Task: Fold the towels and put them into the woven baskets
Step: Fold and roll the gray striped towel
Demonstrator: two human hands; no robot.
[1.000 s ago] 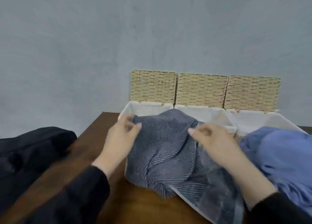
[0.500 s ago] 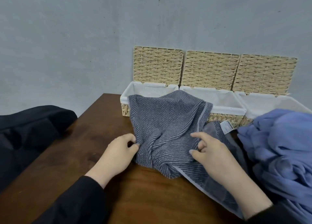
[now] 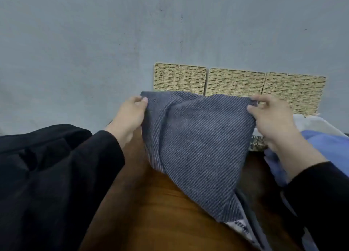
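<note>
Striped grey towel (image 3: 198,148) hangs raised before the woven baskets (image 3: 236,82), left hand (image 3: 130,116) and right hand (image 3: 268,116) each pinching a top corner. Lower hem apparently drags on the table (image 3: 160,213); level both corners, tension evenly before folding.

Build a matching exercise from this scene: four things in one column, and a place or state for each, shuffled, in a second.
Things:
1. grey striped towel
2. light blue cloth
3. black garment
4. woven lids

Places or states:
A. propped against the wall
B. heaped at the right edge
C. lying at the left
D. held up by both hands, left hand and right hand

Pairs: 1-D, 2-B, 3-C, 4-A
</note>
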